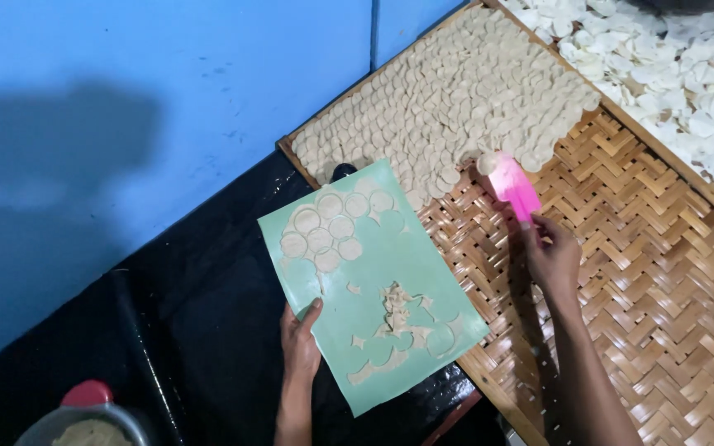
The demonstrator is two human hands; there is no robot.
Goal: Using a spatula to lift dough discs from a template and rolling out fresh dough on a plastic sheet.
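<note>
Left hand (299, 343) pinching green mat (373, 285) at near edge, right hand (552, 254) clamped on pink spatula (512, 188) beyond fingertips: risk of dough rounds (328, 231) sliding off far, tilted end, missing woven tray (663, 272).

The woven bamboo tray (621, 248) looks dry, ribbed and matt, with a wooden rim. The green sheet (390, 281) looks like smooth, flexible plastic, dusted with pale, floury dough rounds (324, 231). The pink spatula (512, 188) seems glossy, translucent plastic. Black sheeting (208, 314) on the left shines faintly. The far blue wall (167, 99) is matt paint.
</note>
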